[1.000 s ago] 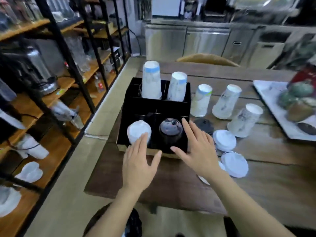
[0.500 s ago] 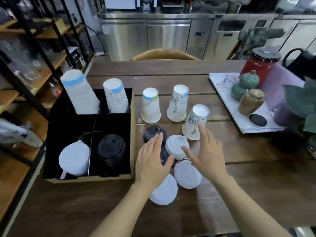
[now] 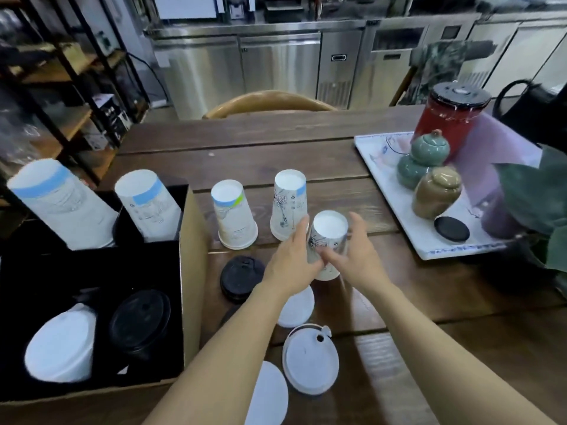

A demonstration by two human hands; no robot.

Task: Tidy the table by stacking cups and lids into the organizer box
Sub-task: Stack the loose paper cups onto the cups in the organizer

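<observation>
Hands, left hand (image 3: 293, 265) and right hand (image 3: 357, 259), clasping upturned cup (image 3: 328, 237), lids (image 3: 310, 363) nearby, organizer box (image 3: 191, 271) left

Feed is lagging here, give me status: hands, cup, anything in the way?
Left hand and right hand closing around nearest upside-down cup, grip unconfirmed. Cup on table, outside organizer box. Second cup close behind; loose lids beneath the forearms.

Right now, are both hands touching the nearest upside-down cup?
Touching. The head view shows the left hand and right hand wrapped against the upside-down cup on both sides.
</observation>
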